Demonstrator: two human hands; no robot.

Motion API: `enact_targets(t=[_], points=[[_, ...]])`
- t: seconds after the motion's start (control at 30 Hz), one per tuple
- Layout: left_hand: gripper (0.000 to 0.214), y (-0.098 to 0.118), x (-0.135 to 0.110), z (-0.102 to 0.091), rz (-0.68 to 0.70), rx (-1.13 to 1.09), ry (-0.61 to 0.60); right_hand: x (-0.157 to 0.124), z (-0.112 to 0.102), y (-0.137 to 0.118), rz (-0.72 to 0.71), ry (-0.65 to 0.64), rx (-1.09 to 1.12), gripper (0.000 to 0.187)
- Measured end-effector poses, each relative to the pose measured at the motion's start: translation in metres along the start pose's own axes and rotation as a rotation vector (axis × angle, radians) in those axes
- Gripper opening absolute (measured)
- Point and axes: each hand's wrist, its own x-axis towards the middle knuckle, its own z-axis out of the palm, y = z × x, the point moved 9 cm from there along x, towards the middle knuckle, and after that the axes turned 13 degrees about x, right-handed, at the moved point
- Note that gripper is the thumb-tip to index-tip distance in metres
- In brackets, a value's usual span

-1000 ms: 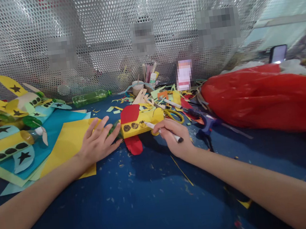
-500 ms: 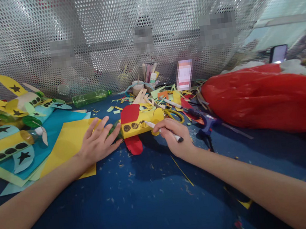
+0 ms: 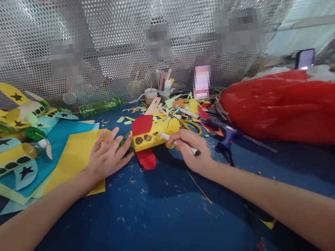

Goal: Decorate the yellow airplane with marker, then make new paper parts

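Observation:
In front of me lies a toy plane [image 3: 157,142], a green bottle wrapped in yellow paper with red paper wings [image 3: 142,125]. Two scribbled dark ovals and a third outlined one run along its side. My right hand [image 3: 193,148] is closed around a white marker with a black end [image 3: 195,152], its tip at the third oval. My left hand [image 3: 107,155] lies with fingers spread at the plane's green bottle end [image 3: 124,143], fingertips touching or very near it. Part of the palm is over a yellow paper sheet [image 3: 71,161].
Finished-looking bottle planes [image 3: 10,163] and blue paper [image 3: 64,134] sit at left. Behind are a green bottle [image 3: 99,107], paper scraps [image 3: 126,118] and a cup of sticks [image 3: 164,95]. To the right lie a purple glue gun [image 3: 228,132] and a red plastic bag [image 3: 284,111].
Almost nothing differs. Both hands, the marker and the plane keep their places, with the marker tip still on the third oval.

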Motion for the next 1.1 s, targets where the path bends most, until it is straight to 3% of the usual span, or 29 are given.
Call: enact_targets(t=[0.57,0.83,1.1], points=[[0.056,-0.0037,-0.0031,0.0046,-0.04,-0.08,-0.046,0.0001,-0.0018,-0.0006,0.008,0.006,0.007,0.024],[0.047,-0.0011,-0.0011,0.002,-0.003,0.013,-0.02,-0.0004,-0.0028,-0.0026,-0.025,0.006,0.026,0.024],[0.057,-0.0017,-0.0006,0.0015,-0.016,-0.036,-0.004,-0.0004,-0.0024,-0.0032,-0.01,0.0,0.029,0.026]])
